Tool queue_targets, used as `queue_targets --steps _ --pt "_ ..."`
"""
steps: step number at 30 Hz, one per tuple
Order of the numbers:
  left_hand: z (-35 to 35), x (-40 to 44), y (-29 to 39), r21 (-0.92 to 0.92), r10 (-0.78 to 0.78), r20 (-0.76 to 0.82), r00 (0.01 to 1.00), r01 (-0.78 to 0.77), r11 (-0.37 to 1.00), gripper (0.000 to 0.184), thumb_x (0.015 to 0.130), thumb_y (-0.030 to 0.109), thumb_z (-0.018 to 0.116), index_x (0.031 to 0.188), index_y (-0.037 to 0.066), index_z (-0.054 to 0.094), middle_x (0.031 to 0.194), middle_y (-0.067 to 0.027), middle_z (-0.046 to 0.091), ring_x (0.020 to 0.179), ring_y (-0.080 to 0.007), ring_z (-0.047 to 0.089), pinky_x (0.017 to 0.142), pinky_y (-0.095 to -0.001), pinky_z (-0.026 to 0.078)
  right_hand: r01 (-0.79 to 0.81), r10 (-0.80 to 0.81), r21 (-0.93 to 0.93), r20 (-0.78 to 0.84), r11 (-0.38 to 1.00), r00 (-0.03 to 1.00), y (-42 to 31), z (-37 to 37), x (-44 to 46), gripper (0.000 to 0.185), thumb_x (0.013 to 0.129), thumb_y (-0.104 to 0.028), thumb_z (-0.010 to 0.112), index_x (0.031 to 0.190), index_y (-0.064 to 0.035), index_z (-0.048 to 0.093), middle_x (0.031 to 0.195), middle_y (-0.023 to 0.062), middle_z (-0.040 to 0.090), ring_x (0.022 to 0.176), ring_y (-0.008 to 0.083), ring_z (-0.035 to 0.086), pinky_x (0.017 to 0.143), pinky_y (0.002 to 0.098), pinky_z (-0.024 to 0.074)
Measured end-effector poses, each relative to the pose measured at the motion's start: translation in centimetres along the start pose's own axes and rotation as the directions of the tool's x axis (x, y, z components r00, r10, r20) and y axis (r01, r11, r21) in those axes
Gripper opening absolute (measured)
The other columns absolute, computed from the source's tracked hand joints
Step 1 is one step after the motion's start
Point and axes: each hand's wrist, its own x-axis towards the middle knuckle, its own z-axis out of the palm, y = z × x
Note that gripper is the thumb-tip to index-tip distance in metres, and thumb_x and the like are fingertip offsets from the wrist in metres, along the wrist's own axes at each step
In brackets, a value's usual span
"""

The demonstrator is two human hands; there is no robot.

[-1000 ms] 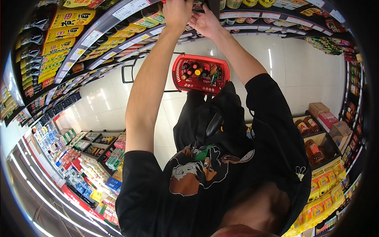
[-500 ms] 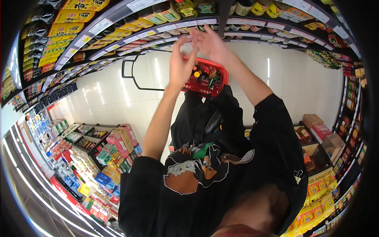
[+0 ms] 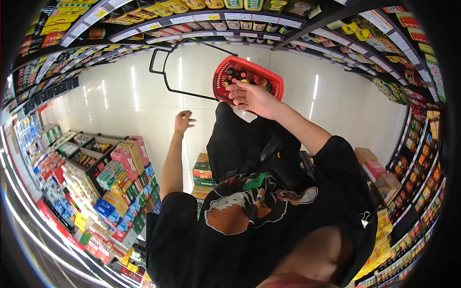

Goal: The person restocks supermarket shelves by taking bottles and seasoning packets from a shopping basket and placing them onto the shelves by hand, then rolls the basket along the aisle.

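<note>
A red shopping basket (image 3: 277, 80) is on the floor ahead of my legs, with several dark bottles (image 3: 238, 74) inside. Its long black pull handle (image 3: 166, 80) stretches out to the left. My right hand (image 3: 254, 99) hovers over the basket's near side, empty, its fingers loosely bent and apart; it hides part of the contents. Off to the left, my left hand (image 3: 183, 122) hangs over the floor with nothing in it, fingers slightly curled and apart. The handle is the nearest thing to it.
Store shelves (image 3: 192, 28) with bottles and price labels curve along the front. More shelving (image 3: 415, 158) runs down the right. Stacked cartons (image 3: 129, 158) stand at the left, and green boxes (image 3: 203, 170) sit near my left leg. Pale tiled floor (image 3: 149, 103) lies around the basket.
My hands have come down from in front of the shelf and moved apart, the left to the left and the right over the basket. The view has shifted, showing more of the basket.
</note>
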Motion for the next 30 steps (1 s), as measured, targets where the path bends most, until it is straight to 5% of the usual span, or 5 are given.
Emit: queue_targets --steps 3,7,17,25,30 --pt "-6.0 6.4 0.6 -0.015 0.035 -0.059 0.998 -0.036 0.999 0.034 0.097 0.024 0.058 0.122 0.001 0.062 0.113 -0.0106 0.067 0.091 -0.0216 0.071 0.066 -0.0351 0.060 0.053 -0.060 -0.065 -0.113 0.996 0.992 1.4 3.1 1.4 0.037 0.104 -0.038 0.048 0.118 -0.0075 0.064 0.096 -0.0005 0.065 0.082 0.0103 0.061 0.081 0.0287 0.0509" --pt "-12.6 16.4 2.3 0.676 0.281 -0.069 0.957 -0.163 0.719 0.050 0.086 0.033 0.067 0.118 -0.005 0.064 0.124 -0.0248 0.064 0.109 -0.0330 0.067 0.094 -0.0390 0.053 0.113 -0.137 -0.148 -0.162 0.983 0.977 4.2 7.6 2.7 0.038 0.105 -0.039 0.047 0.116 -0.0070 0.063 0.095 0.0013 0.065 0.082 0.0104 0.060 0.082 0.0301 0.0503" --pt "-17.2 26.9 9.3 0.665 0.588 -0.100 0.802 -0.386 0.640 0.092 0.082 0.028 0.073 0.149 -0.008 0.022 0.151 -0.0307 0.032 0.140 -0.0449 0.033 0.118 -0.0434 0.029 0.245 -0.280 -0.159 -0.251 0.956 0.927 9.1 11.9 5.6 0.034 0.105 -0.030 0.047 0.120 -0.0024 0.061 0.095 0.0053 0.064 0.083 0.0129 0.061 0.081 0.0295 0.0498" --pt "-14.2 26.8 12.2 0.742 0.445 -0.188 0.876 -0.170 0.649 0.075 0.093 0.052 0.057 0.132 -0.010 0.045 0.138 -0.0328 0.049 0.121 -0.0436 0.055 0.099 -0.0469 0.046 0.321 -0.335 -0.108 -0.440 0.941 0.833 13.7 9.5 7.0 0.029 0.105 -0.025 0.047 0.116 -0.0014 0.061 0.096 0.0052 0.064 0.087 0.0122 0.061 0.084 0.0286 0.0504" --pt "-17.0 26.8 9.7 0.675 0.330 -0.047 0.943 -0.213 0.706 0.053 0.094 0.046 0.058 0.088 -0.006 0.064 0.070 -0.0148 0.072 0.068 -0.0319 0.072 0.066 -0.0422 0.058 0.313 -0.310 -0.068 -0.443 0.947 0.841 14.3 9.9 6.7 0.029 0.105 -0.026 0.048 0.116 -0.0025 0.061 0.094 0.0042 0.063 0.087 0.0114 0.061 0.084 0.0286 0.0503"
